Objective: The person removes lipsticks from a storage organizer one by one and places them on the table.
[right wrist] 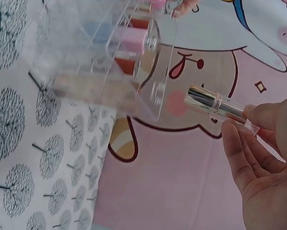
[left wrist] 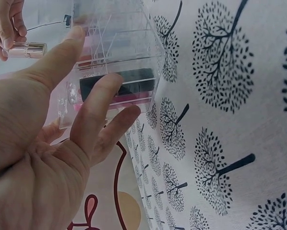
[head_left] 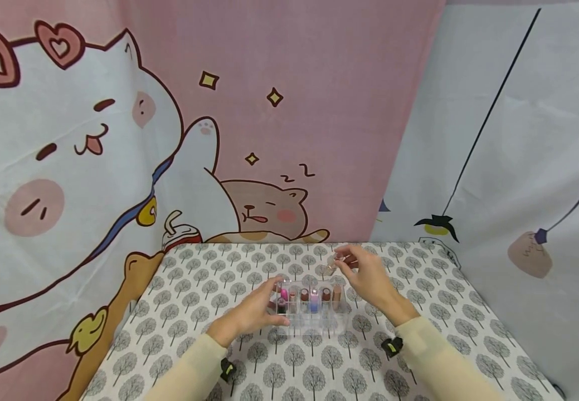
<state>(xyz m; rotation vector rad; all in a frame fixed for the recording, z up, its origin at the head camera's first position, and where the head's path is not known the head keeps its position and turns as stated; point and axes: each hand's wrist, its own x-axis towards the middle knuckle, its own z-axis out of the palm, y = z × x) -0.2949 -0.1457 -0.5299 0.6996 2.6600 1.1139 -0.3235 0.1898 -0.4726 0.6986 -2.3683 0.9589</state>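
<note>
A clear plastic organiser (head_left: 309, 312) with small compartments stands on the tree-patterned table and holds several lipsticks (head_left: 314, 298) upright. My left hand (head_left: 254, 309) grips its left end, thumb on top and fingers against the side wall (left wrist: 114, 91). My right hand (head_left: 364, 273) hovers just above and behind the box's right end, pinching a lipstick with a clear cap and shiny metal band (right wrist: 215, 106) by the fingertips. That tube (head_left: 333, 262) points left over the compartments and touches nothing else. In the left wrist view the tube (left wrist: 26, 49) appears at upper left.
The table is covered by a white cloth printed with grey trees (head_left: 319, 367). Cartoon cat curtains (head_left: 118, 139) hang close behind and to the left; a pale curtain (head_left: 520, 167) hangs at the right. The table's edges run near both curtains.
</note>
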